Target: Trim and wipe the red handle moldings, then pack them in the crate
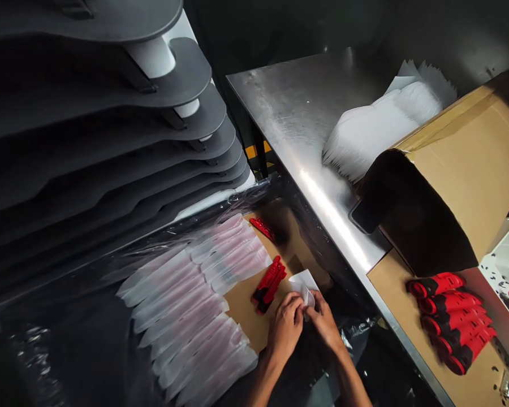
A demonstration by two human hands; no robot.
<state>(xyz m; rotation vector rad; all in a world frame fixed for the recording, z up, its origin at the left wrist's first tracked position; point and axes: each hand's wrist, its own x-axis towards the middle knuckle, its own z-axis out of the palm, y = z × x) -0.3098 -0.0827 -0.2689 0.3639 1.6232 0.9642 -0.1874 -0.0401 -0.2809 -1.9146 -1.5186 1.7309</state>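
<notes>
Pinching a white sleeve (304, 281) from either side in the head view, the left grip (287, 317) and right grip (323, 322) both hold it by its near end, close to the right side of the cardboard (241, 310), with red parts (272, 281) lying bare just beside. The likeliest trouble, I judge, is a crease or tear, because bunched fingertips press such thin material, or a knock that scuffs those uncovered parts. The sleeve looks pale, papery and crumpled, its far end spread open; fingers hide whether anything is inside.
</notes>
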